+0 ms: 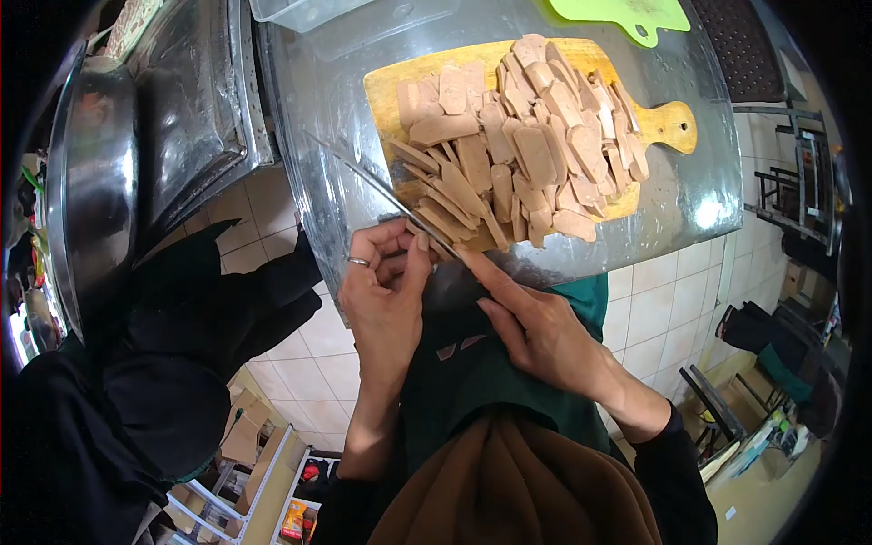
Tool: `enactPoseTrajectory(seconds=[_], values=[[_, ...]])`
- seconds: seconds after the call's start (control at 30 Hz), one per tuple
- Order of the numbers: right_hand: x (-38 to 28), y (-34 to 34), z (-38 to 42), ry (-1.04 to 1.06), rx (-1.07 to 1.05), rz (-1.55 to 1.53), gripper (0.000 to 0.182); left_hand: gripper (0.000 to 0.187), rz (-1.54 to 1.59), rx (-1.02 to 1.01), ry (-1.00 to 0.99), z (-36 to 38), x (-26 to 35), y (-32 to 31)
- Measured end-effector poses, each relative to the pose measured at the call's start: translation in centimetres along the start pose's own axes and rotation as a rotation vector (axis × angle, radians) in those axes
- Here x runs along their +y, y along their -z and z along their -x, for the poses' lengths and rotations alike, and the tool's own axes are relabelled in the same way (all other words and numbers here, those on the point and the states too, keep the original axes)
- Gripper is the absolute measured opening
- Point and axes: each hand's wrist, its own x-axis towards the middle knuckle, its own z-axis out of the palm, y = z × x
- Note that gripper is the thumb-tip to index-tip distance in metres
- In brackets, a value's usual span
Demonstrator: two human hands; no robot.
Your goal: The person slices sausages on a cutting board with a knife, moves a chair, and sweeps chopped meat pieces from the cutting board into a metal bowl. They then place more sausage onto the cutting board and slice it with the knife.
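A knife (pixel 377 185) points up and to the left, its handle hidden in my right hand (pixel 549 341). The index finger of that hand stretches along the knife. My left hand (pixel 386 286), with a ring on one finger, is closed beside the blade, pinching a pinkish-tan slice (pixel 441 247) that is partly hidden. Just beyond both hands, a wooden cutting board (pixel 383 89) bears a heap of pinkish-tan, sausage-like slices (pixel 536 150). Some of these overhang the board's near edge.
The board lies on a shiny metal table (pixel 341 218). A clear plastic container (pixel 313 11) and a green cutting board (pixel 627 14) are at its far side. On the left are a large metal pan (pixel 95 182) and a person in dark clothes (pixel 173 363). Stools (pixel 786 182) stand on the right.
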Motion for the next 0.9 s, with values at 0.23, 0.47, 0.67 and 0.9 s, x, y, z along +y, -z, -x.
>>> enactPoseTrajectory(seconds=[0.23, 0.47, 0.67, 0.9], values=[[-0.9, 0.7, -0.7, 0.0, -0.033, 0.056, 0.059, 0.03, -0.005, -0.05, -0.065, 0.4, 0.0, 0.1], [-1.1, 0.9, 0.2, -0.034, -0.062, 0.075, 0.058, 0.041, -0.065, -0.053, -0.113, 0.9, -0.1, -0.4], [-0.6, 0.5, -0.4, -0.008, -0.024, 0.052, 0.057, 0.042, -0.085, -0.053, -0.161, 1.1, -0.4, -0.5], [-0.2, 1.0, 1.0, -0.034, 0.0, 0.084, 0.053, 0.043, -0.146, -0.039, -0.179, 0.6, -0.2, -0.3]])
